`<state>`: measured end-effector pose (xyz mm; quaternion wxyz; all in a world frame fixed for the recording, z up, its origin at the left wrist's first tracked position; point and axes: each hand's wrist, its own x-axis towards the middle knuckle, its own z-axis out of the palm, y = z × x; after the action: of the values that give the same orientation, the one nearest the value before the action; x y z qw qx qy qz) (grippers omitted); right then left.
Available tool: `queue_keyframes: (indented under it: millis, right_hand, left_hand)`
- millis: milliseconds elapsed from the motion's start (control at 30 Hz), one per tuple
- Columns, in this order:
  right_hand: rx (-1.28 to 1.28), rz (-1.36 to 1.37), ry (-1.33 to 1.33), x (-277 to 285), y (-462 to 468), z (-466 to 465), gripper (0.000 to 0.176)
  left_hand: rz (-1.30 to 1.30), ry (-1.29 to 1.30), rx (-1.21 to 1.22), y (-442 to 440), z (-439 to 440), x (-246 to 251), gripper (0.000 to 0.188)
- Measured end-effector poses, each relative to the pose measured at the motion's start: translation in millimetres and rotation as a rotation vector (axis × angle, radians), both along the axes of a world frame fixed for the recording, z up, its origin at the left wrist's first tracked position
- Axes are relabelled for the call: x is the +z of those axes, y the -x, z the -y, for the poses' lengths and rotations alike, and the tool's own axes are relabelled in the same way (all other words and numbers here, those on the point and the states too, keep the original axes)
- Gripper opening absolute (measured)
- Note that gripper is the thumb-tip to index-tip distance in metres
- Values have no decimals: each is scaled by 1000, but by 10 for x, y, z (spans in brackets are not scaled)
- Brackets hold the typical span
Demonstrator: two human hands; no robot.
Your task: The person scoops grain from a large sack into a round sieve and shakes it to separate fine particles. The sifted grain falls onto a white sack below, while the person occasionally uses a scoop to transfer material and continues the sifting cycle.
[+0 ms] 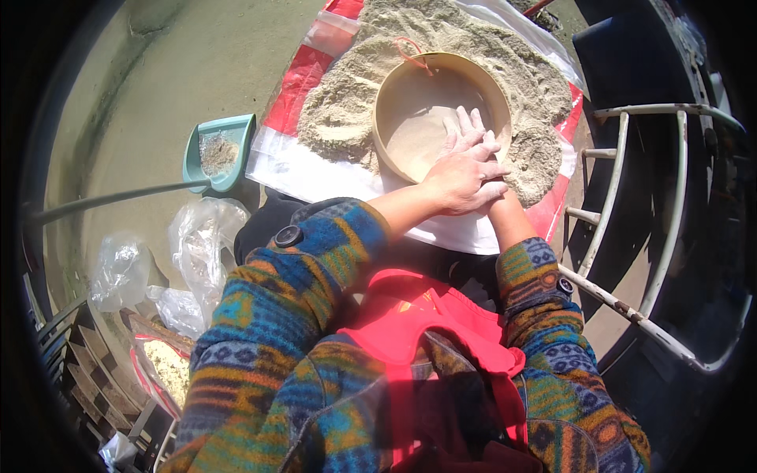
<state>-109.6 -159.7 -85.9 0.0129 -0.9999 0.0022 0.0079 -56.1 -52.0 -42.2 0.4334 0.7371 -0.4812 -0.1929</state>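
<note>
A round sieve with a pale rim (383, 142) and an orange string loop (408, 52) stands on a heap of beige meal or flour (337, 112). The heap lies on a red and white plastic sack (307, 171). My left hand (464, 174), dusted with powder, lies across my right hand (473, 121) at the sieve's near right side. Both hands are over the inside of the sieve, fingers extended. My left hand rests on the right; its fingers are partly spread. The right palm is hidden beneath it. No tool shows in either hand.
A teal dustpan (192, 156) with debris and a long handle lies at the left. Clear plastic bags (204, 236) and an open bag of yellowish crumbly material (168, 369) are nearer. A worn white metal frame (615, 159) stands at the right, beside something dark.
</note>
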Motion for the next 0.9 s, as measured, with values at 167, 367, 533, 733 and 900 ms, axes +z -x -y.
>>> queue_keyframes:
  millis: [167, 367, 533, 733, 900]
  right_hand:
    - [-241, 109, -579, 582, -35, 116, 59]
    - [-329, 129, -1604, 232, 17, 50, 76]
    - [-143, 129, -1836, 680, -75, -186, 68]
    - [-434, 424, -1467, 918, -32, -359, 60]
    - [-714, 404, -1521, 840, 103, -175, 56]
  left_hand:
    - [-277, -462, 595, -399, -32, -201, 52]
    - [-1483, 458, 289, 57, 392, 13, 78]
    - [-711, 198, 173, -256, 60, 406, 84]
    - [-496, 71, 384, -257, -311, 739, 69]
    - [-430, 432, 515, -564, -928, 1095, 63]
